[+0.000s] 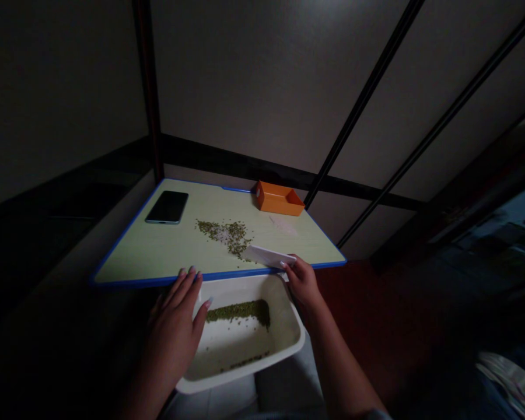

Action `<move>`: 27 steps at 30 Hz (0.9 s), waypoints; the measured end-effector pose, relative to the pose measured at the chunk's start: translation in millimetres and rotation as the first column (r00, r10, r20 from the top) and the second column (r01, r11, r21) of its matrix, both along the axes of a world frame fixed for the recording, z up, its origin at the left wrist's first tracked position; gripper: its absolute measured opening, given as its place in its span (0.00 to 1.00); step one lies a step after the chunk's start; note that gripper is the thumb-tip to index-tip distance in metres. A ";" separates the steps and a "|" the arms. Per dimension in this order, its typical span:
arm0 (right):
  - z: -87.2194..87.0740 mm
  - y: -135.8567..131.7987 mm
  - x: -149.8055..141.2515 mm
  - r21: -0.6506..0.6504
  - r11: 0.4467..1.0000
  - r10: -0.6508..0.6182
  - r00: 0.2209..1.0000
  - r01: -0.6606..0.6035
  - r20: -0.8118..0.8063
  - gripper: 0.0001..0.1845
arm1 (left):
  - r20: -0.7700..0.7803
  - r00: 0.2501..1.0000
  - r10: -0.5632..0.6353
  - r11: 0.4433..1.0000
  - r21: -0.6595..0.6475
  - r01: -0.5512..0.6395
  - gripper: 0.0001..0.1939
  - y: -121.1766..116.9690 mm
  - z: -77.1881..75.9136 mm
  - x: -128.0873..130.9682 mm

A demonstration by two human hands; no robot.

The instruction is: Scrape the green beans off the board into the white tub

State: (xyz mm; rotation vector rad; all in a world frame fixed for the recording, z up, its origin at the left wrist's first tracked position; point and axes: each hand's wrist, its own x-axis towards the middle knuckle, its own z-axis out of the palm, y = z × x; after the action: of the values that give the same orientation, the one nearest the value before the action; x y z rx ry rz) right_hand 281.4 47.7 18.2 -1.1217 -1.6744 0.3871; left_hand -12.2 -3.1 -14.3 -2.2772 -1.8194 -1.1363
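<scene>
Starting at the left of the frame, there's a phone [167,207] lying toward the table's far corner, well away from the mess, so no worries there. Lower left, the left hand [177,315] has its fingers spread, tips at the table's [144,251] blue edge and thumb over the tub's side; can't tell if it's actually pressing. I'd brace the tub [284,312] with it, rim snug under that edge, since a gap could drop stuff. Mid-frame, the loose green grains [238,232] sit on the tabletop with some whitish bits mixed in, and more green grains [245,310] lie in the tub below. Just right of the loose pile is the white card [269,255], tilted, its right end pinched between the right hand's [304,283] thumb and fingers. Imo hold its long edge flat on the surface and use short, slow strokes; quick flicks would probably scatter grains toward the orange box [275,204], upper right of the pile.
</scene>
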 end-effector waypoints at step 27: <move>0.1 7.9 -7.7 -0.037 0.999 0.017 0.998 -0.020 -0.056 0.13 | 0.012 1.000 -0.016 1.000 0.003 0.016 0.27 -0.2 -0.1 -1.3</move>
State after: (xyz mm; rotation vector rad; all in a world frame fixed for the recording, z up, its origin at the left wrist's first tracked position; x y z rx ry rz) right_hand 273.7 55.6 18.3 -1.1140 -1.6359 0.4592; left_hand -13.5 -3.3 -14.4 -2.2928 -1.8054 -1.1567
